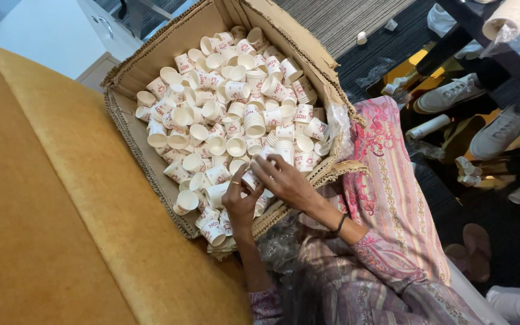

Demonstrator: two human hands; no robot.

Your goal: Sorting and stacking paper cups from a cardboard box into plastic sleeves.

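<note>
A broad mustard-yellow sofa (49,198) filled the space to the left of the hands, and a big cardboard box (130,75) rested against it, just beyond the fingers, its flaps torn and ragged. The box was heaped with small white paper cups (224,114) printed in red, some lying loose on their sides, some nested in short stacks. Clear plastic wrap (337,123) bunched at the box edge beyond the right hand. To the right of the hands lay dark carpet (392,42) with white sneakers (449,93) and long sleeves of stacked cups (428,126).

Both hands met at the near rim of the box. The left hand (240,201), a ring on one finger, was curled shut around a small cup (250,179), and the right hand (287,180), with a dark band on its wrist, pinched that same cup or stack from above with its fingertips; how many cups were nested there could not be told.

The risks looked modest but real. The near wall of the box sagged right below the hands, and cups there already crowded the torn edge, so a nudge from a wrist could likely send several spilling onto the lap or floor. Thin paper cups crush easily, so a tight pinch might dent the rim. Pressing one in crooked could jam the stack.
</note>
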